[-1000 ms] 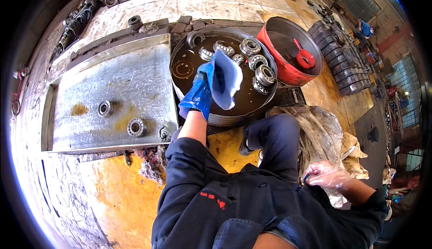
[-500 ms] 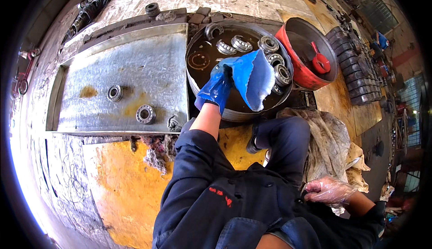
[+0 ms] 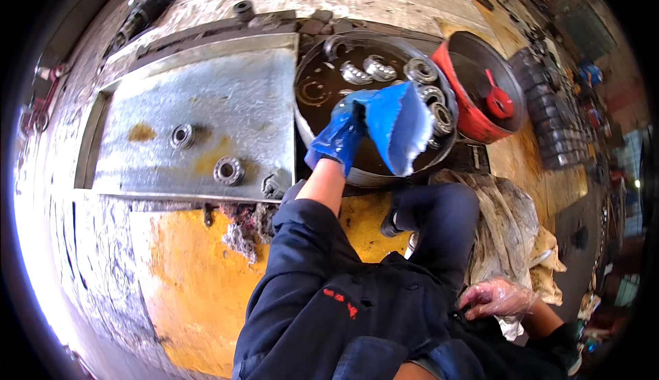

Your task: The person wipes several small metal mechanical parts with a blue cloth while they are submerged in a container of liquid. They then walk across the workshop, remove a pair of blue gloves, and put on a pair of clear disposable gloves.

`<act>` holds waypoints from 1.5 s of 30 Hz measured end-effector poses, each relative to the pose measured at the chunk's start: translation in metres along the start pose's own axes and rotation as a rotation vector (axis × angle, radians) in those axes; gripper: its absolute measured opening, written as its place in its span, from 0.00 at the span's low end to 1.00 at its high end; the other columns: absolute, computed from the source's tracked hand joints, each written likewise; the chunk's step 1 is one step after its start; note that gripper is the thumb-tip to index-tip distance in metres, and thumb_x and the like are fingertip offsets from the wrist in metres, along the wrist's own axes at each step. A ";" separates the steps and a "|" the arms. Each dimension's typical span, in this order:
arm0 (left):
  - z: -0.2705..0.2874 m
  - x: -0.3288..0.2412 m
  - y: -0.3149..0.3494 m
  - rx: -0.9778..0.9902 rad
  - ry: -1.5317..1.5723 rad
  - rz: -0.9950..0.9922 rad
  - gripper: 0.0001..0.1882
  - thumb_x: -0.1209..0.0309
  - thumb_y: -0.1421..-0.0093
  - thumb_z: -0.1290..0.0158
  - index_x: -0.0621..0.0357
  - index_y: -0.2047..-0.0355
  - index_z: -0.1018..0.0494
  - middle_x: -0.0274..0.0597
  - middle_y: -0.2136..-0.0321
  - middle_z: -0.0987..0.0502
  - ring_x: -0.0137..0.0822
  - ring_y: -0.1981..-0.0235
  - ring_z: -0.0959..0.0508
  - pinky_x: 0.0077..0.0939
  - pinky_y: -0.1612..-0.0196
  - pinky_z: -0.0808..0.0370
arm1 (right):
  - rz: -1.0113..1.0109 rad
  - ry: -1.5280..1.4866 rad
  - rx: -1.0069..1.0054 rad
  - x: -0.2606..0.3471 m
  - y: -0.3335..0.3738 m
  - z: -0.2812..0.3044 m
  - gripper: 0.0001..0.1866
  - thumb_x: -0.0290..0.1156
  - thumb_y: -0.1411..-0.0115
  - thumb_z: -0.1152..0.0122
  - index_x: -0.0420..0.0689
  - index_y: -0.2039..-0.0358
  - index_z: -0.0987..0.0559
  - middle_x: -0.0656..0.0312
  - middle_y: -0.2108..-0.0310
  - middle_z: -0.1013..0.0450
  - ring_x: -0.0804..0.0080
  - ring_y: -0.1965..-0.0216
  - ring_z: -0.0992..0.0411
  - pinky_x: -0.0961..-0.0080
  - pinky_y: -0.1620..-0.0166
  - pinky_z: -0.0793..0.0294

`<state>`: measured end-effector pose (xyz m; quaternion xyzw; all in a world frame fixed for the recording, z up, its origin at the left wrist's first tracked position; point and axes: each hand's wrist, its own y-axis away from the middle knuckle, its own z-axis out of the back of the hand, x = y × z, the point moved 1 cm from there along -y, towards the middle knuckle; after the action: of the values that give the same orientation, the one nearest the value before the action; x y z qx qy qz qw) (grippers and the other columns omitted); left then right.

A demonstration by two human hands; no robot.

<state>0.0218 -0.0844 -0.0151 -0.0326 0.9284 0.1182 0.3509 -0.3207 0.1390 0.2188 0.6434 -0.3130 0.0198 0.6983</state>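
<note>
My left hand (image 3: pixel 338 137), in a blue rubber glove, grips a second blue rubber glove (image 3: pixel 401 124) whose wide cuff hangs open toward the right. Both are above a round metal tub (image 3: pixel 299 116) of dark brown liquid. Several steel roller bearings lie in the tub, among them one bearing (image 3: pixel 420 71) at the far right and another bearing (image 3: pixel 379 68) near the back. My right hand (image 3: pixel 500 297), in a thin clear plastic glove, rests low at the right against my dark jacket (image 3: pixel 412 311). Its fingers are curled at the cloth; whatever they hold is hidden.
Left of the tub stands a shallow metal tray (image 3: pixel 233 105) with a bearing (image 3: pixel 228 170), another bearing (image 3: pixel 182 136) and a grey rag (image 3: pixel 273 185). A red bucket (image 3: pixel 473 116) at the right holds a red dipper (image 3: pixel 500 102). A dirty cloth (image 3: pixel 504 222) lies beside my knee.
The whole view has shifted slightly, so things sit a little further right. My left hand still holds the loose glove above the tub. The right fingers have shifted a little at the jacket.
</note>
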 end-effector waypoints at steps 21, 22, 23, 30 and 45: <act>0.001 0.003 0.009 0.021 0.169 -0.135 0.11 0.66 0.37 0.58 0.55 0.68 0.26 0.42 0.75 0.25 0.36 0.77 0.25 0.31 0.74 0.26 | 0.182 0.712 -0.314 0.023 -0.010 -0.014 0.11 0.26 0.55 0.40 0.44 0.68 0.25 0.57 0.68 0.27 0.64 0.66 0.30 0.65 0.61 0.31; -0.005 -0.007 0.017 0.010 0.043 -0.033 0.11 0.66 0.37 0.59 0.54 0.68 0.27 0.40 0.76 0.25 0.34 0.77 0.26 0.30 0.75 0.27 | 0.218 0.717 -0.363 0.035 -0.006 -0.018 0.10 0.24 0.55 0.43 0.45 0.68 0.25 0.57 0.69 0.27 0.63 0.65 0.30 0.66 0.62 0.32; -0.006 -0.001 0.018 0.053 0.120 -0.159 0.10 0.67 0.37 0.58 0.53 0.68 0.27 0.38 0.77 0.26 0.33 0.78 0.27 0.28 0.76 0.29 | 0.255 0.620 -0.355 0.041 -0.007 -0.019 0.10 0.24 0.54 0.43 0.43 0.68 0.24 0.55 0.70 0.27 0.63 0.68 0.30 0.67 0.63 0.30; -0.002 -0.002 0.018 0.113 0.180 -0.054 0.08 0.70 0.40 0.55 0.54 0.69 0.26 0.38 0.78 0.25 0.31 0.82 0.27 0.24 0.79 0.30 | 0.134 0.557 -0.128 0.003 -0.034 0.003 0.14 0.30 0.45 0.42 0.42 0.58 0.26 0.57 0.69 0.25 0.69 0.67 0.26 0.74 0.63 0.26; 0.000 0.011 0.015 0.064 0.238 -0.119 0.08 0.69 0.39 0.55 0.55 0.67 0.27 0.38 0.76 0.25 0.31 0.79 0.26 0.24 0.76 0.29 | 0.092 0.133 0.068 -0.055 -0.050 0.038 0.18 0.30 0.47 0.37 0.44 0.54 0.26 0.60 0.65 0.26 0.75 0.65 0.28 0.79 0.61 0.28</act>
<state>0.0111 -0.0701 -0.0192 -0.0901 0.9632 0.0627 0.2454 -0.3594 0.1164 0.1482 0.6490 -0.2944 0.1051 0.6936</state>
